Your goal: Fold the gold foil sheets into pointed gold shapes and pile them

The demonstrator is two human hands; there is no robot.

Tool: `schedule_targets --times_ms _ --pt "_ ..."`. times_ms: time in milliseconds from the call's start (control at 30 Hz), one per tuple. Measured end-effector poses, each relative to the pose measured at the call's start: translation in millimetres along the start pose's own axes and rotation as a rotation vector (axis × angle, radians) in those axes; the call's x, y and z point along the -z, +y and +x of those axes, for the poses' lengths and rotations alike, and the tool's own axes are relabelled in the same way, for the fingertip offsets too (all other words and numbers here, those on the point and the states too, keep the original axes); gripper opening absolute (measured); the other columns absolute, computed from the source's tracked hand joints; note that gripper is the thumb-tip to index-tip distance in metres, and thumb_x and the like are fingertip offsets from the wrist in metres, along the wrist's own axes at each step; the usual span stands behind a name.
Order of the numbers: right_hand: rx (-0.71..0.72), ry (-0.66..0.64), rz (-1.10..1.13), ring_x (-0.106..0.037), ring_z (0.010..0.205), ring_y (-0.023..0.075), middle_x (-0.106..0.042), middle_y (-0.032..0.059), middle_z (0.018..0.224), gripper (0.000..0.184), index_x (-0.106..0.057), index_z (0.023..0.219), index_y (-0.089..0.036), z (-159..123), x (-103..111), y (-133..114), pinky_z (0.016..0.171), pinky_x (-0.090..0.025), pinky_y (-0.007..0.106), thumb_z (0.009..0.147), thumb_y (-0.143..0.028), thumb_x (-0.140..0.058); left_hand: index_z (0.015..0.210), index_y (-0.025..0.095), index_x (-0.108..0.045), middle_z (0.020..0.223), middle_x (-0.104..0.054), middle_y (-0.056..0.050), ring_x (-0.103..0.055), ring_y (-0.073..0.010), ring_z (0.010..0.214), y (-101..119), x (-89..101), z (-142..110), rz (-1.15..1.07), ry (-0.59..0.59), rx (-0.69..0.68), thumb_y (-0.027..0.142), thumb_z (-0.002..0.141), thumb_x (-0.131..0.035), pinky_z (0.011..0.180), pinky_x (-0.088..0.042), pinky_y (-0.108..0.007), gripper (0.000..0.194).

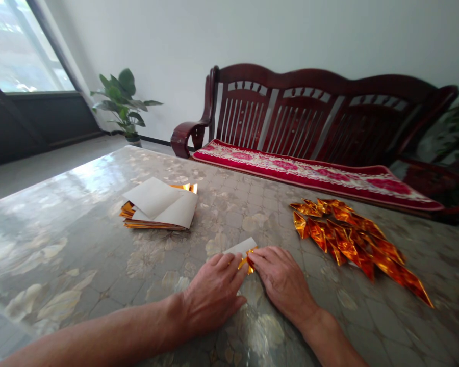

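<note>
A small sheet of gold foil paper (243, 251), white on its back, lies on the table (80, 244) between my hands, partly folded. My left hand (213, 292) rests palm down with its fingertips pressing the paper's near left edge. My right hand (282, 281) presses the paper's right edge with its fingertips. Most of the sheet is hidden under my fingers. A stack of unfolded gold sheets (158, 208), the top ones white side up, lies to the far left. A pile of folded gold pieces (355, 239) lies to the right.
The table has a glossy floral cover. Behind it stands a dark wooden bench (321, 109) with a red patterned cushion (309, 171). A potted plant (122, 102) stands on the floor by the window at the far left.
</note>
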State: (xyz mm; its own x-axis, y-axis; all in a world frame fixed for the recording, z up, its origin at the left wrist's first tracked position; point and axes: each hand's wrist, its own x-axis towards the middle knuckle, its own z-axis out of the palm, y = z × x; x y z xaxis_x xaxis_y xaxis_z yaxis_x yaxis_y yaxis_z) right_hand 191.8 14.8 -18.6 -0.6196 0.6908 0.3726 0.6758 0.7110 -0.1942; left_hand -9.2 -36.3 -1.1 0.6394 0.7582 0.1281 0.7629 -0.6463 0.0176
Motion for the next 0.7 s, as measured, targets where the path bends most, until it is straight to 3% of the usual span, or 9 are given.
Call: schedule_targets --times_ms 167,300,400,533,600,700 --pt "-0.022 -0.013 -0.06 -0.055 0.087 0.0215 -0.066 0.004 0.087 0.019 -0.069 0.098 -0.023 -2.3 2.8 -8.7 0.08 -0.038 0.036 0.098 -0.019 -0.051 0.129 0.012 -0.053 0.134 -0.056 -0.013 -0.047 -0.0279 0.119 -13.2 -1.3 -0.8 -0.004 0.055 -0.041 0.04 0.096 -0.052 0.1 -0.039 -0.04 0.043" --pt "-0.05 -0.025 -0.063 -0.055 0.081 0.0199 -0.062 0.0025 0.08 0.019 -0.071 0.091 -0.025 -1.8 4.1 -11.4 0.075 -0.036 0.034 0.097 -0.021 -0.053 0.104 0.017 -0.063 0.109 -0.067 -0.007 -0.055 -0.0228 0.099 -25.3 -1.0 7.2 -0.083 0.017 0.009 0.032 0.1 -0.048 0.089 -0.045 -0.036 0.022" --pt "-0.127 -0.062 0.01 -0.056 0.079 0.0179 -0.062 0.0005 0.079 0.015 -0.072 0.09 -0.028 3.6 4.0 -8.3 0.074 -0.037 0.031 0.094 -0.022 -0.059 0.088 0.018 -0.065 0.095 -0.067 -0.003 -0.057 -0.0187 0.09 -29.4 -0.5 12.2 -0.194 -0.008 0.05 0.028 0.102 -0.043 0.08 -0.046 -0.029 0.027" --pt "-0.22 -0.062 0.092 -0.058 0.084 0.0186 -0.064 -0.0001 0.083 0.008 -0.071 0.085 -0.027 12.3 2.9 -3.1 0.076 -0.04 0.031 0.089 -0.022 -0.067 0.088 0.019 -0.068 0.095 -0.069 -0.003 -0.059 -0.0165 0.09 -35.7 -5.0 13.9 -0.314 0.058 0.021 0.024 0.102 -0.043 0.083 -0.046 -0.027 0.029" --pt "-0.236 -0.012 0.102 -0.057 0.094 0.0211 -0.066 0.0018 0.093 0.01 -0.07 0.095 -0.026 15.2 2.2 -1.1 0.082 -0.042 0.033 0.086 -0.021 -0.068 0.09 0.02 -0.07 0.093 -0.07 -0.002 -0.061 -0.0155 0.089 -39.9 -8.6 14.2 -0.362 0.084 0.027 0.023 0.102 -0.044 0.086 -0.046 -0.027 0.029" --pt "-0.257 0.022 0.102 -0.056 0.102 0.0239 -0.067 0.0047 0.108 0.033 -0.064 0.117 -0.025 17.3 1.4 2.1 0.087 -0.044 0.036 0.084 -0.021 -0.07 0.091 0.021 -0.071 0.088 -0.069 -0.001 -0.062 -0.0145 0.086 -44.3 -11.9 15.9 -0.411 0.105 0.076 0.022 0.101 -0.045 0.084 -0.046 -0.025 0.027"
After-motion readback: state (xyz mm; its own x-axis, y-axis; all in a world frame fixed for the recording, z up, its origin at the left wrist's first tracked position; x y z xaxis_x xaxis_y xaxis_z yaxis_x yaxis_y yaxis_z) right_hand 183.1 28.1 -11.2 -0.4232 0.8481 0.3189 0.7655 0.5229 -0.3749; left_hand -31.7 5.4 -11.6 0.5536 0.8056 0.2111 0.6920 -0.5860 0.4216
